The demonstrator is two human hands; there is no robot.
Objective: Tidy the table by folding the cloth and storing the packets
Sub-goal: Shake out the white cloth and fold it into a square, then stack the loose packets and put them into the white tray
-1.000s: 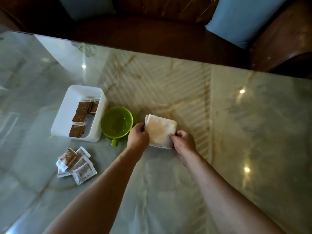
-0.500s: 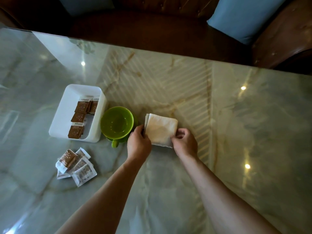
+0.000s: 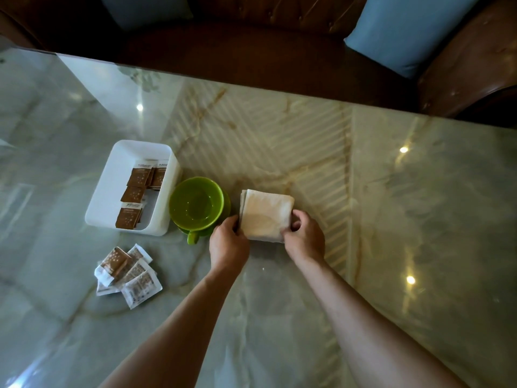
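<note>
Both hands, left hand (image 3: 228,245) and right hand (image 3: 305,239), pinch the folded cloth (image 3: 265,214) between them on the marble table (image 3: 391,219); green cup (image 3: 198,207), white tray (image 3: 107,194) and loose packets (image 3: 127,271) lie leftward, sofa (image 3: 251,46) beyond.

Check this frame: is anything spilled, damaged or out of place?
Nothing is spilled or damaged. The one untidy spot is a loose heap of packets on the table, overlapping at odd angles outside the white bin.
</note>
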